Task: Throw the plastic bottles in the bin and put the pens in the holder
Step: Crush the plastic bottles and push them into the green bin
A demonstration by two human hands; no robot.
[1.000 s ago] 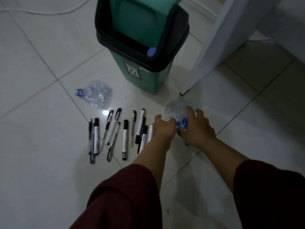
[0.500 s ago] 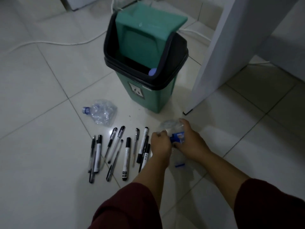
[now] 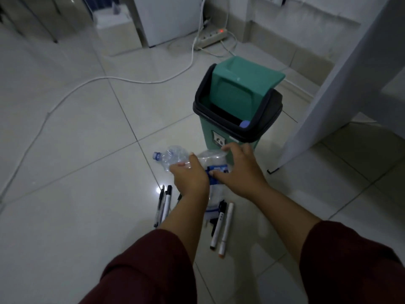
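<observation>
My left hand (image 3: pixel 190 176) and my right hand (image 3: pixel 237 170) both grip a clear plastic bottle with a blue label (image 3: pixel 213 163), held above the floor just in front of the green bin (image 3: pixel 235 119). The bin's swing lid is tilted open, and a blue cap (image 3: pixel 244 124) rests on its black rim. A second crushed clear bottle with a blue cap (image 3: pixel 169 157) lies on the floor to the left, partly behind my left hand. Several pens and markers (image 3: pixel 219 227) lie in a row on the tiles beneath my forearms, some hidden. No pen holder is in view.
A white table leg or panel (image 3: pixel 328 95) stands right of the bin. A white cable (image 3: pixel 87 82) runs across the floor to a power strip (image 3: pixel 211 38) at the back wall. White boxes or appliances (image 3: pixel 166 18) stand behind.
Both hands have lifted the labelled bottle from the floor toward the bin. The view has tilted up, bringing the back wall and power strip into sight.
</observation>
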